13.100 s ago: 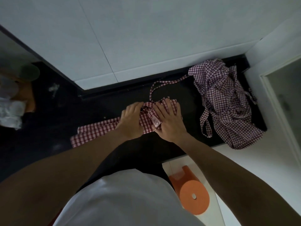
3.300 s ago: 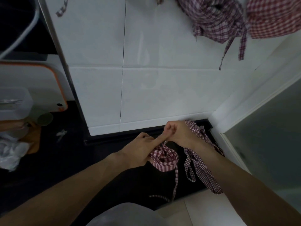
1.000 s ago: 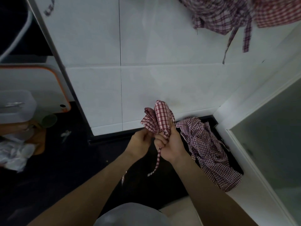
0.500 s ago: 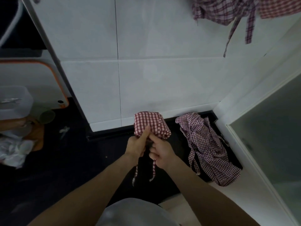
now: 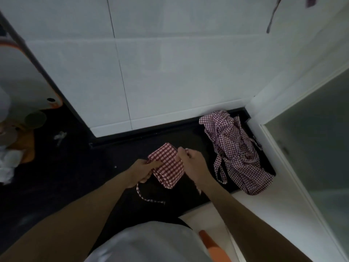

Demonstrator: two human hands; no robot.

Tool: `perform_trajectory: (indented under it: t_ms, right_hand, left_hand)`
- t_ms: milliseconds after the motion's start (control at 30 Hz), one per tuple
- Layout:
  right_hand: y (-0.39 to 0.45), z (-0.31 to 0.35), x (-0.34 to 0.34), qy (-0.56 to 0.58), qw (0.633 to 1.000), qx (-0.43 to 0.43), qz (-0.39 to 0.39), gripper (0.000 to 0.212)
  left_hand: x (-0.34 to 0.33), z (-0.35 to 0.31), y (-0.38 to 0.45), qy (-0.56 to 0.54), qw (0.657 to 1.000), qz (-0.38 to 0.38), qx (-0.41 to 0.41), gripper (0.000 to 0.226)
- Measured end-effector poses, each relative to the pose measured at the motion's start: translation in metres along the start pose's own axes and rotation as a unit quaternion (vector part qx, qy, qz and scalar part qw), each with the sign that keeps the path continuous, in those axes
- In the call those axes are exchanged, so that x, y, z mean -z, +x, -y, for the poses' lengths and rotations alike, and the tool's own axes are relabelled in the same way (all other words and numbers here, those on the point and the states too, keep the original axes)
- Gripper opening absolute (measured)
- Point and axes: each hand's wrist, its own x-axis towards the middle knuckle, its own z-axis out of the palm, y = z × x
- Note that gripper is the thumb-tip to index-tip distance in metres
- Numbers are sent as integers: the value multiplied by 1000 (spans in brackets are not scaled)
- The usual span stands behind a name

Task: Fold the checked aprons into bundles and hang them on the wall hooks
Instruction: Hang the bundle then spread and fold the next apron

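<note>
A folded red-and-white checked apron bundle (image 5: 167, 165) is held just above the black counter (image 5: 94, 176), in front of the white tiled wall. My left hand (image 5: 143, 170) grips the bundle's left edge and a strap (image 5: 145, 197) that loops down from it. My right hand (image 5: 190, 166) pinches the bundle's right side with a strap end at the fingertips. A loose, unfolded purple-checked apron (image 5: 236, 150) lies in a heap in the counter's right corner. Strap ends of hung aprons (image 5: 272, 14) dangle at the top right.
A white board with an orange rim (image 5: 28, 80) leans at the left, with a small green cup (image 5: 35, 119) and white crumpled items (image 5: 7, 163) below it. A frosted glass panel (image 5: 311, 148) closes the right side. An orange stool (image 5: 215, 248) stands on the floor.
The bundle has come down from in front of the wall toward the counter and tilted. My hands moved from below it to its two sides. The view tipped downward.
</note>
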Motion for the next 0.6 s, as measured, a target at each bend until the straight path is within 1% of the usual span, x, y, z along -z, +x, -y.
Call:
perform_trajectory:
  t_ms: [33,67,100,167,200,233,267,333,400,500,567,600]
  right_hand:
    - [3,-2,1,-26,999,32,15,47]
    - [4,-4,-2,-66,995,60,47,46]
    - [6,-11,-9,-107,987,83,93,43]
    - [12,-33,-28,-184,963,99,170,30]
    - [15,-43,-36,-215,953,108,186,23]
    - [19,-53,-42,-241,945,122,185,17]
    - [23,-58,-44,-262,939,135,180,17]
    - [31,-56,-45,-293,925,151,189,30]
    - [40,-48,-44,-325,912,148,200,37]
    - [52,-44,-39,-377,893,167,180,54]
    - [57,-42,-39,-382,895,151,175,62]
    - [57,-41,-40,-369,904,134,170,66]
  left_hand:
    - [-1,5,4,12,1000,20,18,43]
    - [-3,7,8,25,999,20,31,45]
    - [-6,8,12,45,998,9,41,47]
    - [-11,7,21,129,990,-11,50,46]
    - [-12,7,25,183,982,-19,46,46]
    - [-12,8,26,232,972,-25,37,48]
    - [-11,10,29,267,963,-34,29,52]
    - [-8,15,33,284,957,-55,38,60]
    - [-8,19,33,259,960,-85,63,65]
    - [-14,19,30,207,963,-130,112,70]
    - [-17,17,31,190,963,-154,112,71]
    - [-20,16,33,199,962,-162,97,69]
